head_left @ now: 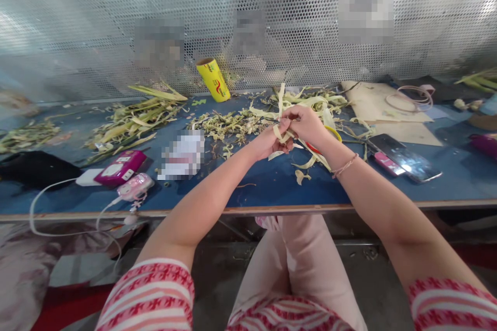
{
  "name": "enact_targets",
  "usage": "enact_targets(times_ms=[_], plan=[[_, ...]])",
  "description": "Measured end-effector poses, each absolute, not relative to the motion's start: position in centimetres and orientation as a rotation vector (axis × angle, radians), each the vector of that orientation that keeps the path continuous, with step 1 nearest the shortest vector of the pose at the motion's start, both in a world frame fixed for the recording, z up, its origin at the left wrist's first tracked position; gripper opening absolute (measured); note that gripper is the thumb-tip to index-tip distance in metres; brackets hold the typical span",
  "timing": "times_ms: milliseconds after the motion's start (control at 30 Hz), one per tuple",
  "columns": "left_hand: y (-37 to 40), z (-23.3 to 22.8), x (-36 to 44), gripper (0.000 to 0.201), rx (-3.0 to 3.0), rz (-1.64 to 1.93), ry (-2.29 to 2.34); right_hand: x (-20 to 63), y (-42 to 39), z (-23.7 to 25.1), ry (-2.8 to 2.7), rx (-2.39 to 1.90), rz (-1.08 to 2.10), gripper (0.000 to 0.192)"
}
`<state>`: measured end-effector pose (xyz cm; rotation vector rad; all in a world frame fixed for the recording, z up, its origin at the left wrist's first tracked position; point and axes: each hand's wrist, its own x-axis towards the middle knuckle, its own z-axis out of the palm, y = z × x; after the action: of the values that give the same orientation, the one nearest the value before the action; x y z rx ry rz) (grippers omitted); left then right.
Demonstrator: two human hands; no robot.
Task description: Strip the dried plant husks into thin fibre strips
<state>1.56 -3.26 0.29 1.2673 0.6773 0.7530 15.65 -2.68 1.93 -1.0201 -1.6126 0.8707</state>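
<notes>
Pale strip (pixel 281 99) at middle of frame, over blue tabletop (pixel 279 189). Left hand (pixel 267 143) and right hand (pixel 306 123) touch, grip of both pinching strip. Long end points up from fingers, almost straight; loop bends low between hands. Both hands equally near.

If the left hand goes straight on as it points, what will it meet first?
The left hand would probably meet the right hand, close by at the pale strip; depth is unclear.
</notes>
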Motion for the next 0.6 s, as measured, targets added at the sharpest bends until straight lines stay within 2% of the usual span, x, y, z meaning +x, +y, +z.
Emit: enact_targets(times_ms=[133,267,367,600], plan=[[-3.2,0.3,1.4,0.049,1.26,0.753,0.653,15.7,-2.8,2.2,-1.53,-0.967,1.015,0.008],[-3.2,0.3,1.3,0.043,1.253,0.746,0.655,16.0,-2.7,2.7,-1.325,-0.9,1.08,0.005],[-3.4,0.4,1.4,0.042,1.25,0.73,0.692,16.1,-2.8,3.2,-1.164,-0.871,1.225,0.013],[-3.5,0.4,1.5,0.04,1.278,0.717,0.705,16.3,-3.0,3.6,-0.992,-0.884,1.507,0.015]])
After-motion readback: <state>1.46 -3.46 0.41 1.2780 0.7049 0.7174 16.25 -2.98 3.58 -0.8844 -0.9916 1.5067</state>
